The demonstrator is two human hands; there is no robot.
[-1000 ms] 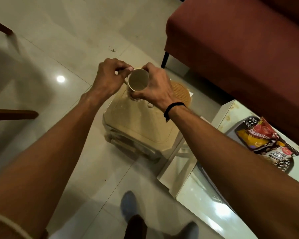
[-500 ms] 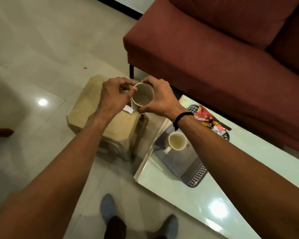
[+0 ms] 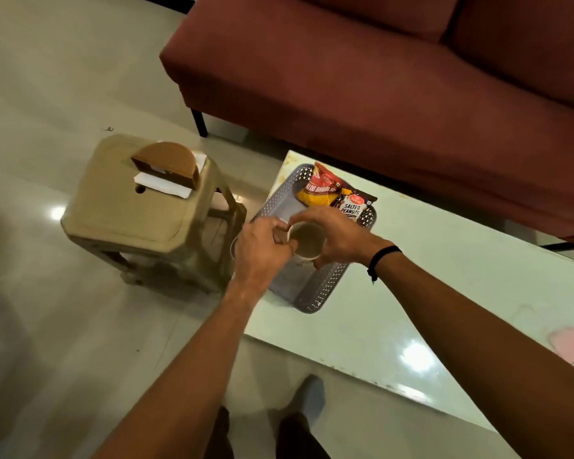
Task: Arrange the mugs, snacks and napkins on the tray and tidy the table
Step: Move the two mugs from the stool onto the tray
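- Over the grey tray on the table, a mug is gripped by the right hand.
- Its handle side is pinched by the left hand.
- Snack packets are laid at the tray's far end.

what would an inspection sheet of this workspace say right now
surface: glossy white table, a pink item lying near its right end
job's things: grey tray on the table; two snack packets at its far end; mug held over the tray; second mug mostly hidden behind the left hand; napkins on the stool
clutter: brown napkin holder on the stool
hands: left hand grips the mug's left side, right hand holds its body
cables: nothing seen
surroundings: red sofa behind the table, tiled floor
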